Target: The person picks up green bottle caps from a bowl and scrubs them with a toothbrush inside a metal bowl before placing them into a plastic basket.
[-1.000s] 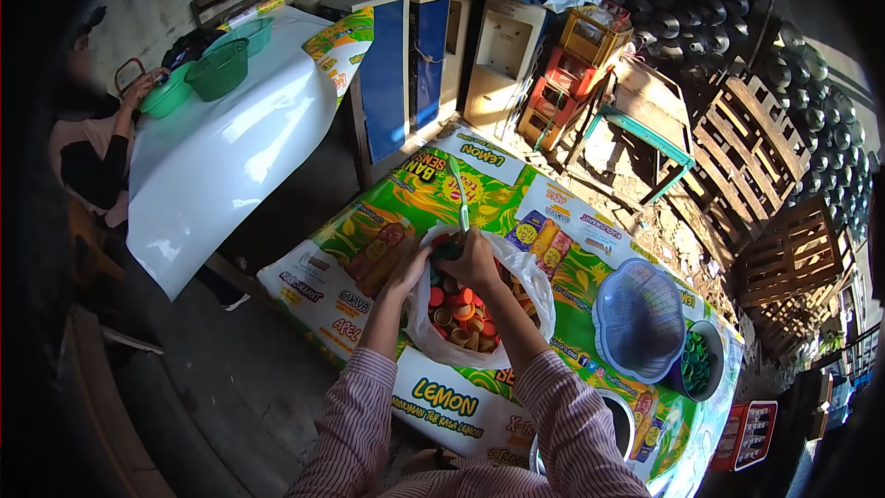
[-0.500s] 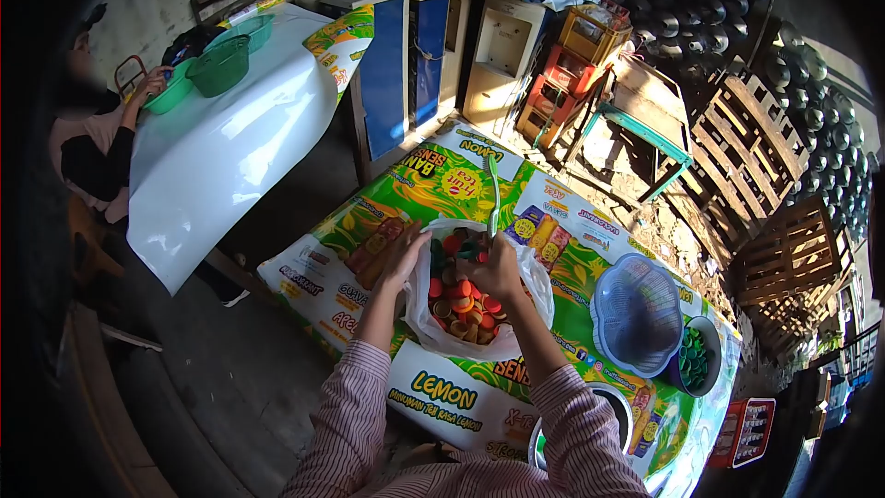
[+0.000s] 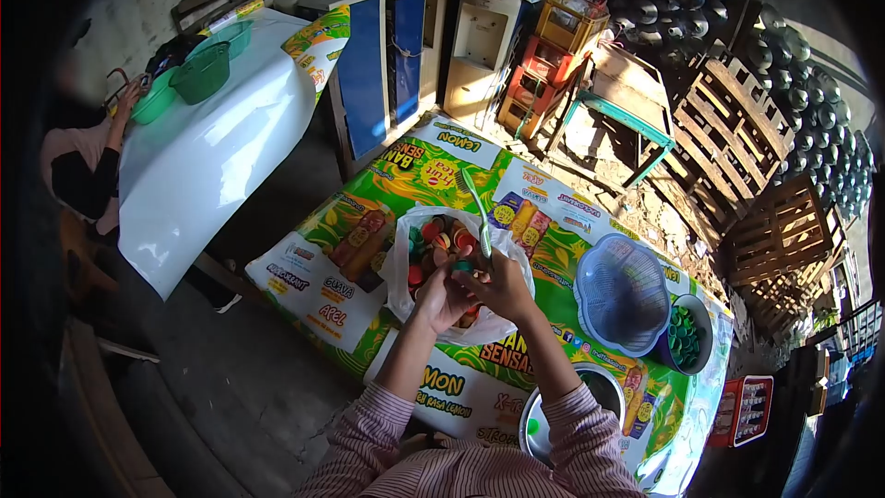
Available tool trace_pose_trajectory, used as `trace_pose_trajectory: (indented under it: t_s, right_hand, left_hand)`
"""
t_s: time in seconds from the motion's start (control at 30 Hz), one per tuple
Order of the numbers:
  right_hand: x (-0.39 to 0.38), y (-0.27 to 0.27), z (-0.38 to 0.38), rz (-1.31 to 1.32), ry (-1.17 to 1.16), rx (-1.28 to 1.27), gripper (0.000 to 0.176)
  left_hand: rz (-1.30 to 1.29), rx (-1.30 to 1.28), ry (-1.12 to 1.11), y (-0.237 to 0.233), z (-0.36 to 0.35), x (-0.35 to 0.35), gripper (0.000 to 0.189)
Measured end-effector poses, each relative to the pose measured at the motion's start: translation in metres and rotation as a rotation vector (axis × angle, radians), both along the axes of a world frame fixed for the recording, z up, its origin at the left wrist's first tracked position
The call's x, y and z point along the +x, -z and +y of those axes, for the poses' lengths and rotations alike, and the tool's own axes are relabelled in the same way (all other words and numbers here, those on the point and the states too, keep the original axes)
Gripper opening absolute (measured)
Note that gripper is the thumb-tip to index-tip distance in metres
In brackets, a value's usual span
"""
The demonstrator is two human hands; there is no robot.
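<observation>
A white plastic bag (image 3: 397, 278) full of red, orange and green bottle caps (image 3: 442, 236) lies on the table in front of me. Both hands meet above it. My right hand (image 3: 507, 288) is closed around a green-and-white toothbrush (image 3: 481, 212), its bristled head pointing up and away. At the fingertips of my left hand (image 3: 441, 301), which is turned palm up, is a green bottle cap (image 3: 462, 266). The right fingers touch the cap too. Some caps in the bag are hidden under my hands.
A blue plastic basket (image 3: 586, 295) stands on the right, beside a dark bowl (image 3: 708, 350) of green caps. A metal basin (image 3: 619, 389) sits by my right forearm. Another person (image 3: 78, 161) is at the white-covered table (image 3: 217, 166) with green basins (image 3: 202, 76).
My left hand has left the bag's edge and come to my right hand. A green cap is now between the fingers. The toothbrush has tilted; the view has shifted slightly.
</observation>
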State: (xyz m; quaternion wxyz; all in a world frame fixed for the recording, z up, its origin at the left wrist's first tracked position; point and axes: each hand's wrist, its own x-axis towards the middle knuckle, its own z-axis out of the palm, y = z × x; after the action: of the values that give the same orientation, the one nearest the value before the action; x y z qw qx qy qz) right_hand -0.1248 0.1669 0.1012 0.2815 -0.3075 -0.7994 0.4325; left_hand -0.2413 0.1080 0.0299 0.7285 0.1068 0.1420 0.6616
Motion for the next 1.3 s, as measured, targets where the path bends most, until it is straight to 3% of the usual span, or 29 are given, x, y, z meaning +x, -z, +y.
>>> trace_pose_trajectory:
  t_s: [0.07,0.2,0.27,0.33,0.4,0.47,0.53,0.67,0.73,0.77,0.8,0.87,0.93,1.0,1.03,1.1,1.2,1.27,1.3]
  right_hand:
    - [0.002,0.020,0.009,-0.091,0.049,-0.063,0.031]
    - [0.007,-0.003,-0.006,-0.015,0.131,0.124,0.022]
    - [0.011,-0.005,-0.010,0.020,0.147,0.035,0.023]
    - [0.016,-0.015,-0.013,-0.102,0.123,0.176,0.023]
    - [0.023,-0.003,-0.010,-0.063,0.132,0.201,0.019]
    - [0.030,0.008,-0.009,0.117,0.177,0.057,0.016]
    - [0.037,0.009,-0.004,0.101,0.166,0.036,0.014]
    - [0.053,0.005,-0.016,0.308,0.188,-0.277,0.012]
    - [0.077,-0.005,-0.027,0.281,0.263,-0.236,0.017]
    - [0.090,-0.010,-0.037,0.364,0.326,-0.314,0.023]
    - [0.110,-0.002,-0.041,0.380,0.356,-0.300,0.022]
    - [0.161,0.022,-0.048,-0.045,0.504,-0.013,0.025]
    - [0.202,0.030,-0.071,-0.143,0.663,-0.016,0.033]
    - [0.237,0.044,-0.098,-0.281,0.732,-0.076,0.029]
    - [0.245,0.045,-0.115,-0.288,0.741,-0.079,0.029]
    - [0.255,0.045,-0.141,-0.521,0.764,0.246,0.029]
    - [0.251,0.045,-0.161,-0.483,0.831,0.057,0.028]
    - [0.247,0.037,-0.164,-0.473,0.887,0.081,0.027]
    - [0.245,0.034,-0.162,-0.366,0.896,-0.051,0.027]
  left_hand:
    - [-0.080,-0.120,-0.037,-0.005,-0.003,0.008,0.032]
    - [-0.049,-0.140,-0.039,-0.007,-0.004,0.012,0.031]
    - [-0.067,-0.143,-0.043,-0.007,-0.009,0.015,0.029]
    - [0.073,-0.048,-0.032,-0.008,-0.009,0.017,0.032]
    - [-0.018,0.029,0.018,-0.005,-0.009,0.022,0.027]
    - [-0.020,-0.038,-0.109,0.005,-0.007,0.030,0.026]
    - [-0.045,-0.063,-0.122,0.003,-0.011,0.036,0.027]
    - [-0.059,-0.147,-0.120,-0.002,-0.016,0.041,0.027]
    - [-0.050,-0.191,-0.105,-0.011,-0.021,0.047,0.025]
    - [0.013,-0.167,-0.077,-0.012,-0.025,0.049,0.022]
    - [0.280,-0.217,-0.120,-0.025,-0.030,0.057,0.020]
    - [0.669,-0.025,0.015,-0.007,-0.031,0.070,0.013]
    - [1.123,0.084,0.155,-0.010,-0.041,0.095,0.014]
    - [1.346,0.343,0.068,-0.008,-0.055,0.126,0.014]
    - [1.385,0.374,0.093,-0.006,-0.060,0.139,0.014]
    - [1.454,0.445,0.104,-0.009,-0.068,0.159,0.015]
    - [1.569,0.572,0.032,0.002,-0.074,0.180,0.016]
    - [1.563,0.587,0.041,0.004,-0.074,0.186,0.016]
    - [1.558,0.605,0.033,0.002,-0.073,0.188,0.016]
